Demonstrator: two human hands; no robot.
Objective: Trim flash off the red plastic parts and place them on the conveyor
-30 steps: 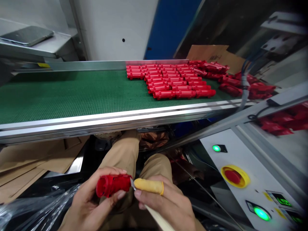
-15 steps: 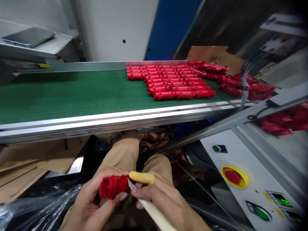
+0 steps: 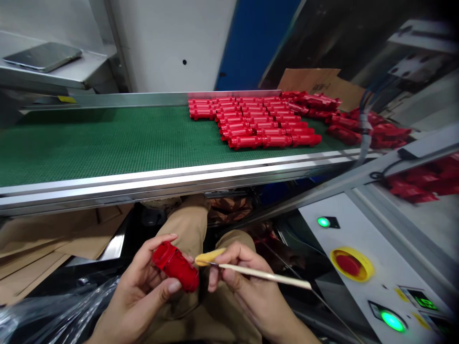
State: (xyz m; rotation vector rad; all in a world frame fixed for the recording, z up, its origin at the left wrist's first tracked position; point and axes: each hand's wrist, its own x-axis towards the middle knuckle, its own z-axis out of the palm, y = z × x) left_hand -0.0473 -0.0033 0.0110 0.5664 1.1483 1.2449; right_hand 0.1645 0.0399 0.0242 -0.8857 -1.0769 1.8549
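Note:
Above my lap, my left hand (image 3: 138, 286) grips a red ribbed plastic tube-shaped part (image 3: 177, 267), with the thumb along its near side. The part lies tilted, its wider end at the upper left. To its right, my right hand (image 3: 247, 286) is closed around a trimming knife (image 3: 265, 276) with a long pale handle. A yellow finger cot (image 3: 210, 257) covers the index finger, which lies along the short blade. The blade's tip is mostly hidden by that finger. Knife and red part are a little apart.
A green conveyor belt (image 3: 107, 138) crosses ahead, with rows of red parts (image 3: 247, 125) and a loose pile (image 3: 358, 126) at right. A control panel (image 3: 344, 239) with a red stop button (image 3: 347, 264) stands at right. Cardboard sheets (image 3: 53, 239) and clear plastic (image 3: 89, 306) lie at left.
The knife has come away from the red part, and its handle has swung up to the right. My left hand has turned the part. Green lamps on the panel now glow.

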